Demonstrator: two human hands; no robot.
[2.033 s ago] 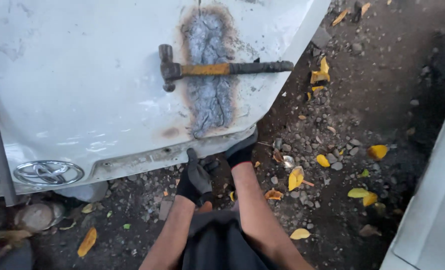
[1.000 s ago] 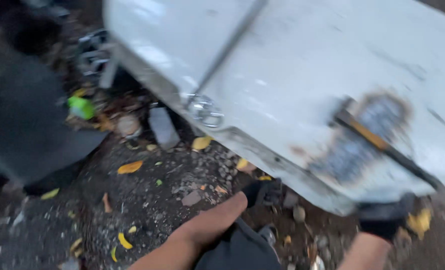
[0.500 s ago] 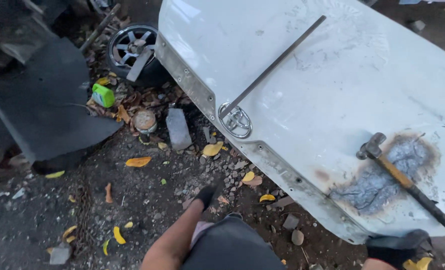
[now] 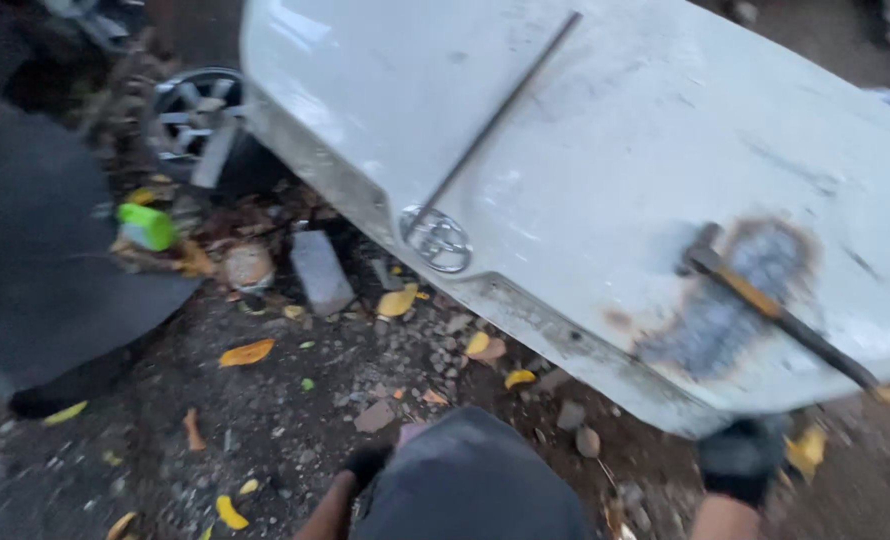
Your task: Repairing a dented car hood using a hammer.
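Hammer lies on white car panel, head on the burnt patch. My gloved right hand sits just below panel edge; fingers' grip unclear. Left hand low, mostly hidden.

White car panel across upper right of frame; hammer lying on burnt patch at right (thin rod resting diagonally above). Wheel at upper left.
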